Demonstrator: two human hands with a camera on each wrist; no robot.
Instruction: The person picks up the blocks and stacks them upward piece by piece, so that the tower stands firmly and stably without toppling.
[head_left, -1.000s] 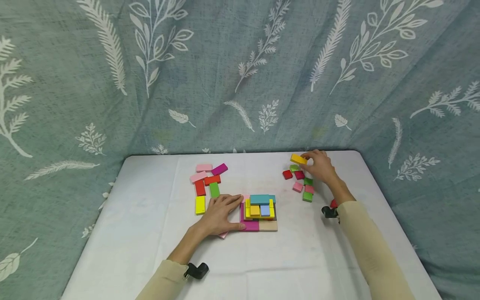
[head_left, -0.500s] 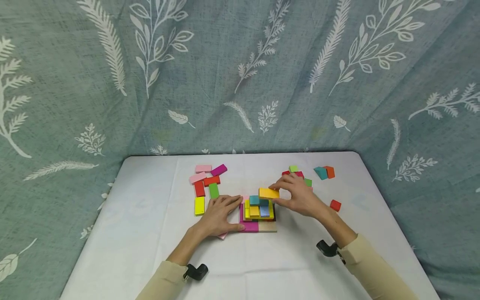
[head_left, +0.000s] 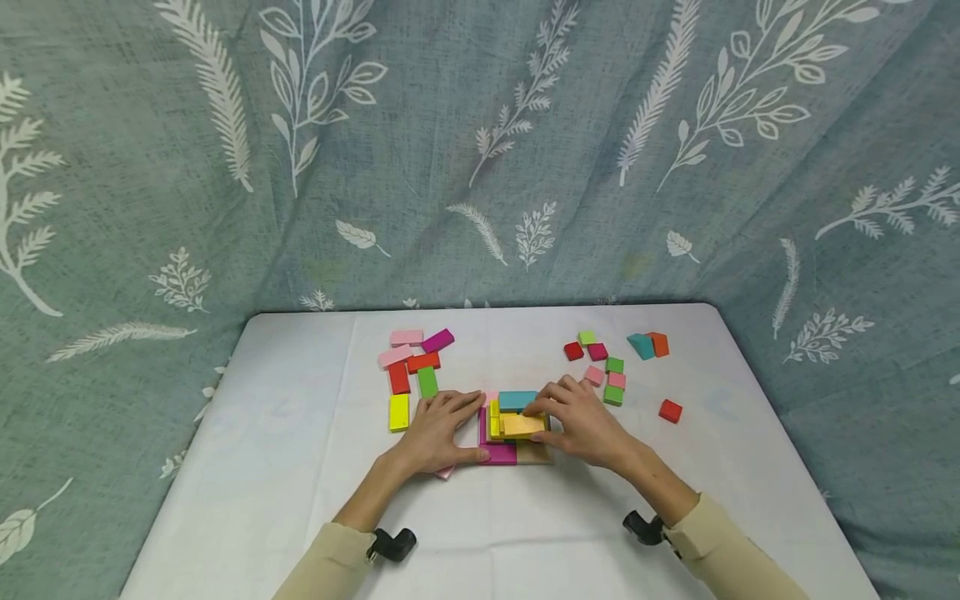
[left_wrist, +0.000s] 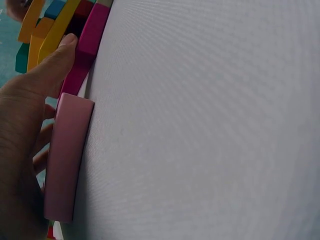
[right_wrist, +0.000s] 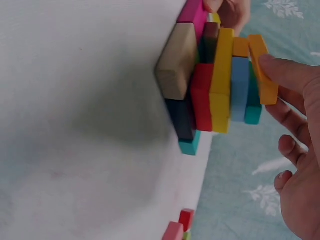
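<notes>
A layered stack of coloured wooden blocks stands mid-table, with a magenta block [head_left: 501,454] and a beige block [right_wrist: 177,62] at its base. My right hand [head_left: 588,425] pinches an orange-yellow block [head_left: 520,427] between thumb and fingers, at the top of the stack. In the right wrist view this block lies against a small orange block [right_wrist: 241,47], close over a blue block [right_wrist: 239,85]. A teal block [head_left: 516,402] lies behind it. My left hand [head_left: 438,429] rests at the stack's left side with fingers extended, thumb tip by the magenta block. Under that hand lies a pink block [left_wrist: 67,160].
Loose red, green, pink, magenta and yellow blocks [head_left: 399,412] lie at the back left. Several small cubes [head_left: 613,396] are grouped at the back right, near a teal wedge [head_left: 641,346] and an orange piece [head_left: 659,343]. A red piece [head_left: 671,411] sits farther right.
My right hand has carried the orange-yellow block from the back right group leftward and down onto the top of the stack. The left hand has stayed in place.
</notes>
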